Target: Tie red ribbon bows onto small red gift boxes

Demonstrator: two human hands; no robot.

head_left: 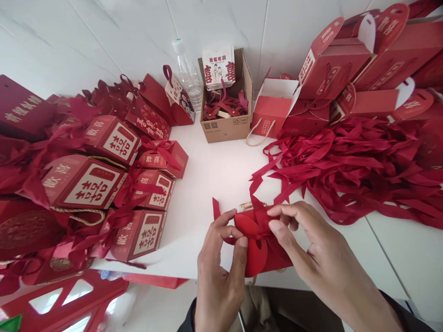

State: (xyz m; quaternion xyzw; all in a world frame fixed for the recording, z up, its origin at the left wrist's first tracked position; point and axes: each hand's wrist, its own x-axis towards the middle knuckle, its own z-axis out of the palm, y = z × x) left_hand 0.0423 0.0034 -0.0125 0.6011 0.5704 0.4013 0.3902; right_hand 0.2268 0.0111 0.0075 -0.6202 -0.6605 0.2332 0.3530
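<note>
A small red gift box with rounded top flaps and gold cord handles stands at the table's front edge between my hands. A red ribbon lies across its top, and one end sticks out to the left. My right hand pinches the ribbon between thumb and fingers above the box. At the box's left side, my left hand has its thumb and index finger closed together by the ribbon's left part. What lies between those fingertips is partly hidden.
Loose red ribbons form a heap at right, below stacked red boxes. A cardboard box with cards and ribbon pieces stands at the back beside a plastic bottle. Ribbon-tied boxes crowd the left; a red plastic stool is below.
</note>
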